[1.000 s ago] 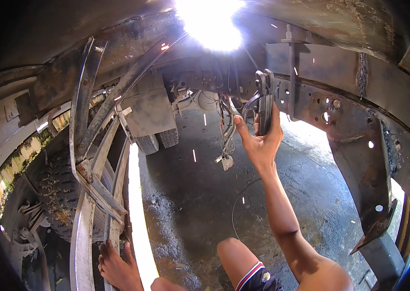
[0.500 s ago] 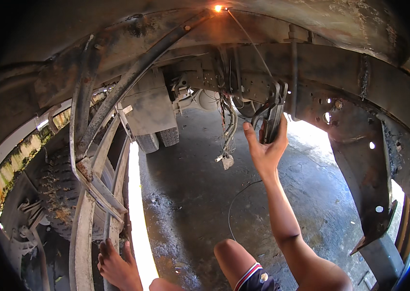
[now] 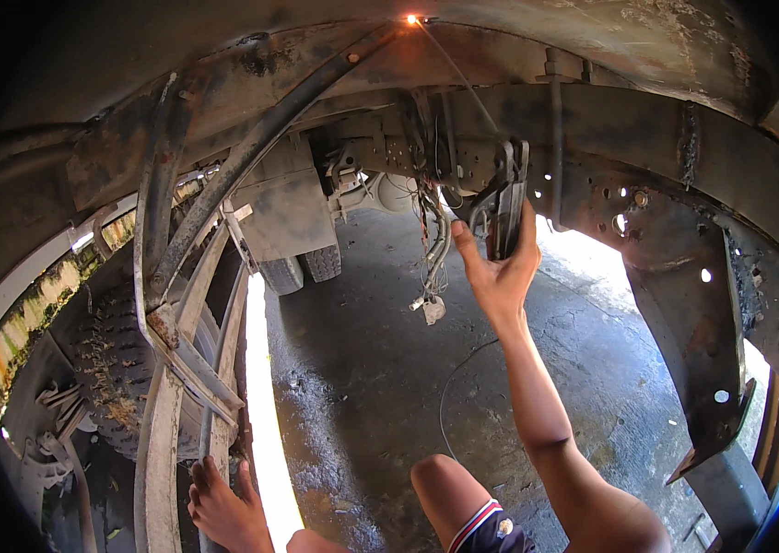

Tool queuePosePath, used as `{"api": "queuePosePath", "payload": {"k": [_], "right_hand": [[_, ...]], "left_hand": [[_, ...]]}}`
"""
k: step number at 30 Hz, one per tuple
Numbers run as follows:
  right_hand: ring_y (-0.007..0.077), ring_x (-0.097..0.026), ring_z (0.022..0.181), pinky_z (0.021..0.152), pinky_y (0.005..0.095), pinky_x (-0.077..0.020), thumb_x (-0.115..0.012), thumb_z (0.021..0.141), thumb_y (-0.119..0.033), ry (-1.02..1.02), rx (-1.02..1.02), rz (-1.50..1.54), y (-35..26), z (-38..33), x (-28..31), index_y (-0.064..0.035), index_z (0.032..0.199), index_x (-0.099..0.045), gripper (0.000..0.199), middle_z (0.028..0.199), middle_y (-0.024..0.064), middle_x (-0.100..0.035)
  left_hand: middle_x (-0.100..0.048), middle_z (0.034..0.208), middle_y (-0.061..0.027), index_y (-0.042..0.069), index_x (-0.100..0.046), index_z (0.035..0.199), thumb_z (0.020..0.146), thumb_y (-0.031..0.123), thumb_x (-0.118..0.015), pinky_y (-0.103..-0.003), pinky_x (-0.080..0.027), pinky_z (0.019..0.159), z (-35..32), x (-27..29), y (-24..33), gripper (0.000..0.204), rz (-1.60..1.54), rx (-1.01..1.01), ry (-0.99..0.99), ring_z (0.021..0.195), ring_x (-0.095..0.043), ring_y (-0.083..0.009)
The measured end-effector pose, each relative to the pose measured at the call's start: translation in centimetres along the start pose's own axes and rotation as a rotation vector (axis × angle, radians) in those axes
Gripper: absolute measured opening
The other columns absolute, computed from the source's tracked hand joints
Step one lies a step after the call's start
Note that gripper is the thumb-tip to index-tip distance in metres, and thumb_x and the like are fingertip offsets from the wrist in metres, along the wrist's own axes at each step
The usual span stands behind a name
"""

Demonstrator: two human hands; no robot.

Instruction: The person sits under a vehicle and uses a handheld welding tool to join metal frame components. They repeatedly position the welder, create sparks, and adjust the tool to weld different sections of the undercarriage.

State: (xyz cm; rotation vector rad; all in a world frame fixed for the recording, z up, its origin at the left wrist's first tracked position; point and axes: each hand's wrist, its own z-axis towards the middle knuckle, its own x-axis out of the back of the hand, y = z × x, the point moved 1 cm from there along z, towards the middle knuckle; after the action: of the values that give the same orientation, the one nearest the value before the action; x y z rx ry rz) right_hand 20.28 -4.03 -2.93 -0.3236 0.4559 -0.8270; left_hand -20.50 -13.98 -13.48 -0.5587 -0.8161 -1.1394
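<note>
My right hand is raised and wrapped around a dark welding electrode holder. From its jaws a thin welding rod slants up and to the left. The rod's tip glows bright orange against the underside of a metal panel, beside the top end of a diagonal steel brace. Low on the left, my left hand is closed around a narrow metal bar of the frame, its fingertips partly hidden behind the bar.
A torn bundle of wires and hoses hangs in the middle. Steel chassis plate with holes stands at right; a tyre lies beyond the bars at left. A thin cable trails over the wet concrete floor. My bent knee is below.
My right hand and the electrode holder have shifted slightly left and up. The glowing tip has moved a little left along the panel. My left hand keeps its grip on the bar.
</note>
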Motion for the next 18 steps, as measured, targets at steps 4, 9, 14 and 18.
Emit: {"api": "queuePosePath", "payload": {"k": [4,9,14,18], "right_hand": [[0.0201,-0.069,0.097,0.083,0.0309,-0.0553,-0.089,0.081,-0.025,-0.001,-0.016,-0.087,-0.07,0.3,-0.02,0.0128,0.141,-0.047,0.083,0.113,0.0193,-0.07],[0.0166,-0.066,0.095,0.079,0.0286,-0.0554,-0.09,0.081,-0.025,-0.002,-0.061,-0.029,-0.04,0.21,-0.2,0.0119,0.141,-0.047,0.084,0.112,0.0166,-0.069],[0.0159,-0.065,0.094,0.08,0.0289,-0.0557,-0.09,0.081,-0.025,0.001,-0.047,-0.003,0.06,0.24,-0.41,0.0103,0.142,-0.047,0.083,0.113,0.0154,-0.069],[0.015,-0.065,0.093,0.08,0.0281,-0.0556,-0.09,0.08,-0.024,0.002,-0.04,-0.004,-0.07,0.32,-0.39,0.0089,0.141,-0.049,0.08,0.112,0.0142,-0.069]], "left_hand": [[-0.065,0.123,-0.0121,0.005,-0.062,0.129,0.098,0.045,-0.064,-0.05,-0.054,0.091,-0.01,0.07,0.01,0.05,0.007,0.005,-0.019,0.109,-0.068,-0.0346],[-0.066,0.124,-0.0117,0.005,-0.063,0.13,0.099,0.046,-0.063,-0.051,-0.053,0.091,-0.03,0.1,0.11,0.051,0.014,0.001,-0.001,0.11,-0.067,-0.0345],[-0.066,0.125,-0.0117,0.005,-0.063,0.129,0.099,0.045,-0.063,-0.05,-0.054,0.092,-0.04,0.17,0.13,0.051,0.008,-0.001,-0.007,0.111,-0.067,-0.0345],[-0.066,0.125,-0.0118,0.005,-0.063,0.129,0.098,0.044,-0.065,-0.05,-0.054,0.092,-0.01,0.25,0.17,0.05,-0.003,0.011,-0.013,0.109,-0.068,-0.0345]]}}
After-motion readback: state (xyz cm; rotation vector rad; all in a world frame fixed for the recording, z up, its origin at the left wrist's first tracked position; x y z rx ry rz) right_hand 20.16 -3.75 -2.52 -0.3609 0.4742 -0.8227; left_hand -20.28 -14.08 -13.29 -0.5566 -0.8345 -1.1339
